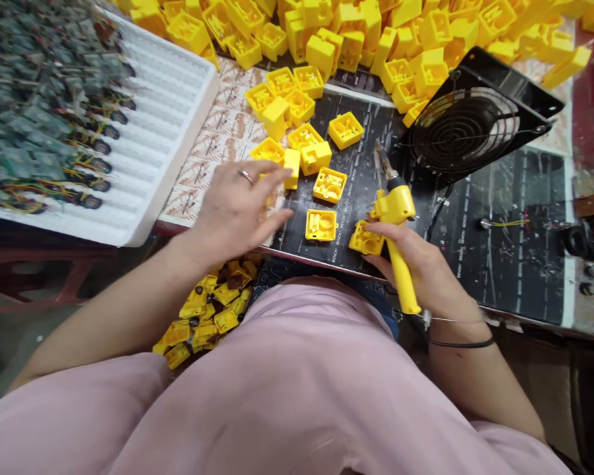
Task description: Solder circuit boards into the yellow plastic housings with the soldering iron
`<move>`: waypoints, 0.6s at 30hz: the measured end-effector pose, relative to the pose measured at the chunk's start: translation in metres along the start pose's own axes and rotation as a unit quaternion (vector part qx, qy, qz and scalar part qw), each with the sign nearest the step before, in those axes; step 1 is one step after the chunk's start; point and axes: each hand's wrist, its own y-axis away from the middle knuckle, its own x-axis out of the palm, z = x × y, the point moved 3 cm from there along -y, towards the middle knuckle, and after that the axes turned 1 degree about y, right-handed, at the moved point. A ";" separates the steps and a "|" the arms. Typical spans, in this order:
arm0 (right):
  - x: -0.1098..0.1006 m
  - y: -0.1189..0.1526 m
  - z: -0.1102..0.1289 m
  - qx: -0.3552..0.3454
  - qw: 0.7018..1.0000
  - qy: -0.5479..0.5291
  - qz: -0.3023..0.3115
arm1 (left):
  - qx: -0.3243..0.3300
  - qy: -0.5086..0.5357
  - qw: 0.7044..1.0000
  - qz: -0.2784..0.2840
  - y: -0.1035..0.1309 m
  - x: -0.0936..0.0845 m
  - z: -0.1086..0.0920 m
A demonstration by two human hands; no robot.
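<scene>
My right hand (423, 264) is wrapped round the handle of a yellow soldering gun (398, 204), its metal tip pointing away from me. Thumb and fingers of that hand also meet a small yellow plastic case (365, 239) at the mat's near edge. My left hand (240, 211), with a ring on one finger, is spread apart over the left side of the black mat (351, 185). Its fingertips are close to a yellow case (292, 168); whether they touch is unclear. Two open cases, a nearer one (321, 225) and a farther one (330, 185), lie between my hands.
A black fan (455, 135) with a wire guard stands right of the soldering gun. Yellow cases (336, 39) are heaped along the back. At left, a white foam tray (178, 99) carries wired circuit boards (44, 119). More yellow parts (208, 310) lie below the table edge.
</scene>
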 end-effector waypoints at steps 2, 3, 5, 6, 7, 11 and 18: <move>-0.006 0.000 -0.004 0.010 1.000 0.007 -0.010 | -0.050 -0.019 0.999 -0.004 0.004 -0.009 0.024; -0.008 0.000 -0.005 0.016 0.999 0.021 -0.033 | -0.061 -0.019 0.998 0.001 0.007 -0.011 0.032; -0.005 -0.002 -0.002 0.018 0.994 0.064 -0.085 | -0.061 -0.008 0.998 0.020 0.010 -0.009 0.041; -0.002 -0.003 0.000 0.017 0.990 0.089 -0.110 | -0.057 -0.001 0.998 0.029 0.010 -0.006 0.042; 0.002 -0.005 0.003 0.016 0.985 0.113 -0.128 | -0.055 0.001 0.998 0.036 0.010 -0.003 0.042; 0.015 -0.014 0.011 0.003 0.989 0.103 -0.108 | -0.038 0.018 0.997 0.066 0.010 0.005 0.034; 0.009 -0.013 0.003 0.006 0.999 -0.001 -0.048 | 0.076 0.079 0.987 0.113 0.006 0.007 0.006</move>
